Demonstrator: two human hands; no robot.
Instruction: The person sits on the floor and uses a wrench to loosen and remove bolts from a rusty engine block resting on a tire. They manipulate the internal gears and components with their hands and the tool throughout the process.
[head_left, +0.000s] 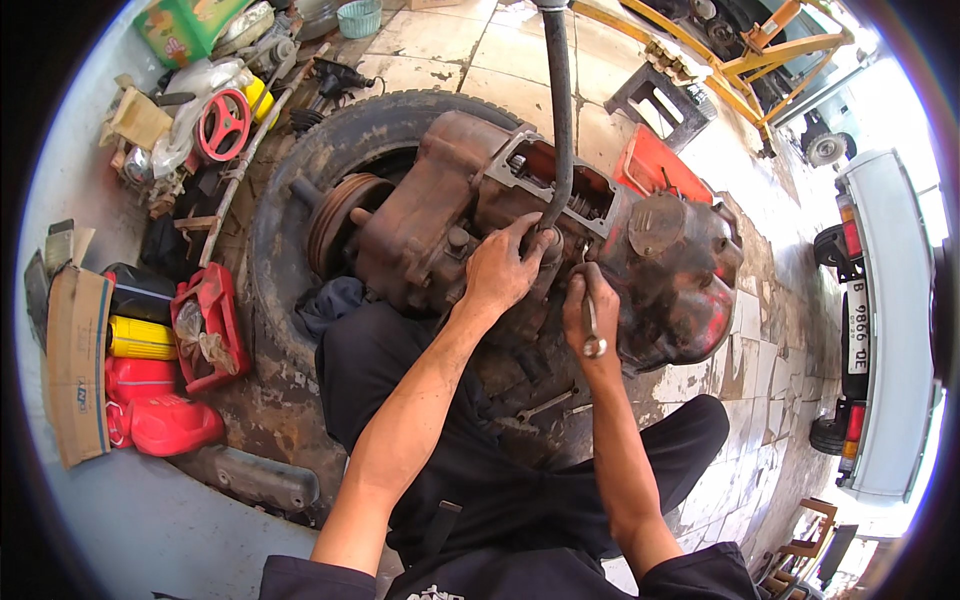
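A rusty, greasy gearbox (660, 260) lies across an old tyre (290, 190) on the floor, its long bent shift lever (560, 100) rising from the open top. My left hand (500, 270) presses on the casing at the base of that lever, fingers spread over the metal. Just to its right, my right hand (585, 305) is closed around a metal wrench (592, 330) whose ring end hangs down below the fist. Another wrench (545, 405) lies on the dark cloth under the gearbox.
Red, yellow and black oil containers (150, 390) and a cardboard box (75, 360) sit at the left. Tools, a red handwheel (224, 124) and clutter lie at the upper left. A yellow frame (740, 60) and a white vehicle (890, 330) stand at the right.
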